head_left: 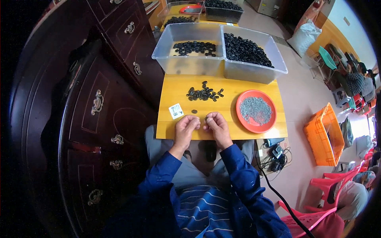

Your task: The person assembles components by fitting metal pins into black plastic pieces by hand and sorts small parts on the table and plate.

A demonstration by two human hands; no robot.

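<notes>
Over the front edge of the yellow table (166,119), both hands are held close together, fingertips nearly meeting. My left hand (185,127) is closed in a pinch; what lies between its fingers is too small to make out. A small black piece (206,118) shows at the fingertips of my right hand (218,126), which is closed on it. Just beyond my hands lies a single black oval piece (194,111). Farther back is a loose pile of similar black pieces (203,94). To the right, a red plate (239,115) holds many small, shiny, silvery-clear pieces (256,110).
Two clear plastic bins (188,65) with black pieces stand at the table's back. A white printed card (176,111) lies left. Dark wooden drawers (95,119) flank the left side. On the right are an orange crate (323,137), pink chairs (313,218) and cables (274,162).
</notes>
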